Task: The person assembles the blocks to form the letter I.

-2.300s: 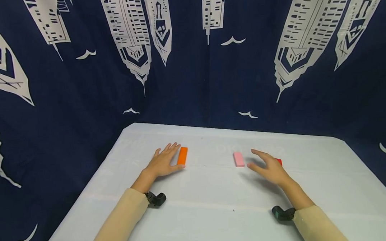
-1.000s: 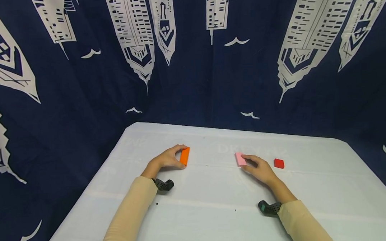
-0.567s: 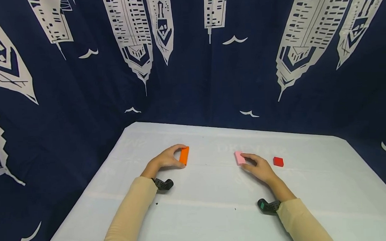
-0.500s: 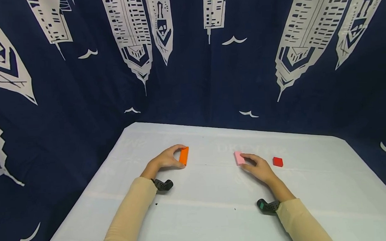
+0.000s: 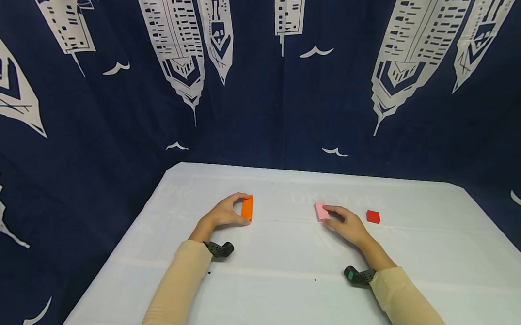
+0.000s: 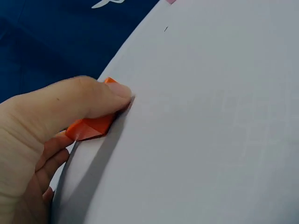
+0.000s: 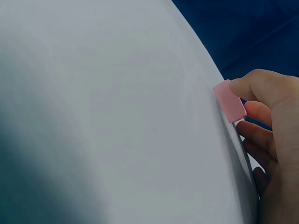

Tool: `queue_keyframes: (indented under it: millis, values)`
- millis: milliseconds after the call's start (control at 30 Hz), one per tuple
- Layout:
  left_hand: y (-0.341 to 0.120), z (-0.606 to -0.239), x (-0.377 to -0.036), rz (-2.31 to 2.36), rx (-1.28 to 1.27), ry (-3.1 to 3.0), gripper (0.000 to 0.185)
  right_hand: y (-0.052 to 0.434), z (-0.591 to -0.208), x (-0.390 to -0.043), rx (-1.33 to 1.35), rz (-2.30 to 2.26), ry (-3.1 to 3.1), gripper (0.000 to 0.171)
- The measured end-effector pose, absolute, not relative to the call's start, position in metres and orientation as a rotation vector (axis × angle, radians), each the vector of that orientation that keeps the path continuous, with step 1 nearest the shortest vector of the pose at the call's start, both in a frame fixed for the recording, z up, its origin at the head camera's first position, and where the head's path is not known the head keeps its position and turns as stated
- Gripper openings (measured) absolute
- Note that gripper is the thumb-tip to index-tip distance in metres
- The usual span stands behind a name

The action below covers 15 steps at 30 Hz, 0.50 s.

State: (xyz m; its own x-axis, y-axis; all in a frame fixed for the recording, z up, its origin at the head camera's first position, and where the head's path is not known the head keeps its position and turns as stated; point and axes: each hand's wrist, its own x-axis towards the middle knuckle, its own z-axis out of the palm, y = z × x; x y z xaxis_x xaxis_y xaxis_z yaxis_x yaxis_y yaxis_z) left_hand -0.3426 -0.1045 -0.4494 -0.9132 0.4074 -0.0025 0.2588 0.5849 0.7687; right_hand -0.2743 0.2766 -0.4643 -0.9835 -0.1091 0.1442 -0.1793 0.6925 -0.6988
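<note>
Fingers [image 5: 240,197] of left hand [image 5: 222,214] pinching orange block [image 5: 247,207] at ten o'clock on tabletop [image 5: 270,288]; right hand [image 5: 348,225] pinching pink block [image 5: 320,211] near centre, red block [image 5: 373,216] at three o'clock.

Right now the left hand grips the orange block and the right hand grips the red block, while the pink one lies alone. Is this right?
Not quite. The right hand grips the pink block, and the red block lies alone, as the head view shows. The left hand does grip the orange block.
</note>
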Motion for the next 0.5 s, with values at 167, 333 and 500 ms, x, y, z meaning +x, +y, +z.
queue_keyframes:
  millis: [167, 333, 500]
  values:
    - [-0.102, -0.448, -0.341, 1.286, 0.597, 2.618, 0.076, 0.277, -0.465, -0.275, 0.229, 1.171, -2.803, 0.053]
    - [-0.099, -0.447, -0.337, 1.296, 0.623, 2.633, 0.077, 0.277, -0.466, -0.275, 0.233, 1.169, -2.798, 0.052]
    - [-0.094, -0.445, -0.334, 1.295, 0.650, 2.660, 0.079, 0.277, -0.466, -0.275, 0.238, 1.169, -2.794, 0.052]
